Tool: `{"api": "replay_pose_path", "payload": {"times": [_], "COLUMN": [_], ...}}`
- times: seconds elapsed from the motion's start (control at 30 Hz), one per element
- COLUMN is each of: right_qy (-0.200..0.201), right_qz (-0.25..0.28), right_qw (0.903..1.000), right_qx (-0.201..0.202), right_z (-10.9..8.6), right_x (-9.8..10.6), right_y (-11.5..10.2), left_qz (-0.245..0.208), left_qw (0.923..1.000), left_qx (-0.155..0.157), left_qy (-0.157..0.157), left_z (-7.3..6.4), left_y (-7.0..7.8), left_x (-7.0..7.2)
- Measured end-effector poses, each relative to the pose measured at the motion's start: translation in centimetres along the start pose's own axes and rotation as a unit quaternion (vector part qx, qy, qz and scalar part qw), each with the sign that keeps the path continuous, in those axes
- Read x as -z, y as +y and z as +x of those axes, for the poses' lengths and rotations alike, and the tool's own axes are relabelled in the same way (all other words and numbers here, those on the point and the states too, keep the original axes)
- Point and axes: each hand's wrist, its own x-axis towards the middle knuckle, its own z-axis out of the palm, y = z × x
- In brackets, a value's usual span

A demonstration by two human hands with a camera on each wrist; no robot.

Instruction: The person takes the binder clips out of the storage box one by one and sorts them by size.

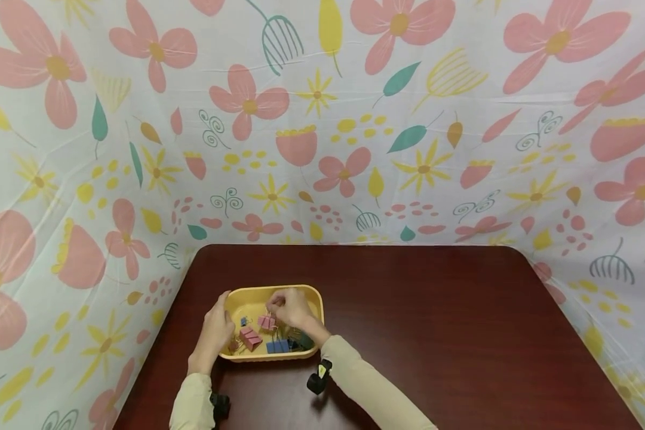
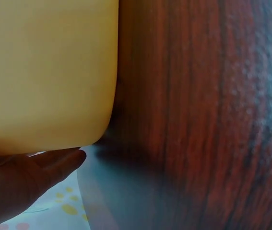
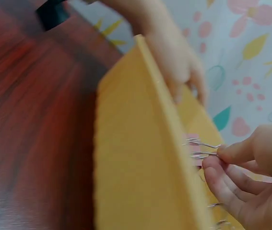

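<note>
Inside the tray, right hand pinches a pink clip by its wire handles; left hand grips the tray's left end. Fingertip hold on thin wire could slip, dropping the clip.

Left wrist view: glare hazes the tabletop.

Tray: plastic by look, smooth, outer wall nearly matt. Counter: dark wood grain, polished, glossy where light falls. Pink binder clip: body evenly coloured, smooth-looking. Wire handles: bare metal, shiny. Right sleeve: matt cloth. Floral backdrop: cloth-like sheet, lightly creased.
</note>
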Motion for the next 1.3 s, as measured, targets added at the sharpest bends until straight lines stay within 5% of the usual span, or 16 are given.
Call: {"api": "replay_pose_path", "payload": {"times": [0.2,0.63,1.3], "right_qy": [0.016,0.075,0.08], "right_qz": [0.058,0.037,-0.001], "right_qw": [0.9982,0.9965,0.9966], "right_qx": [0.0,-0.004,-0.016], "right_z": [1.1,1.6,-1.5], "right_x": [3.0,9.2,13.2], "right_y": [-0.8,-1.1,1.1], "left_qz": [0.0,-0.001,-0.004], "left_qw": [1.0,1.0,0.9998], "left_qx": [0.001,-0.002,0.005], "left_qy": [-0.002,-0.003,-0.017], "left_z": [0.0,-0.1,-0.1], "left_y": [0.1,0.4,0.2], "left_x": [0.0,-0.1,0.4]}}
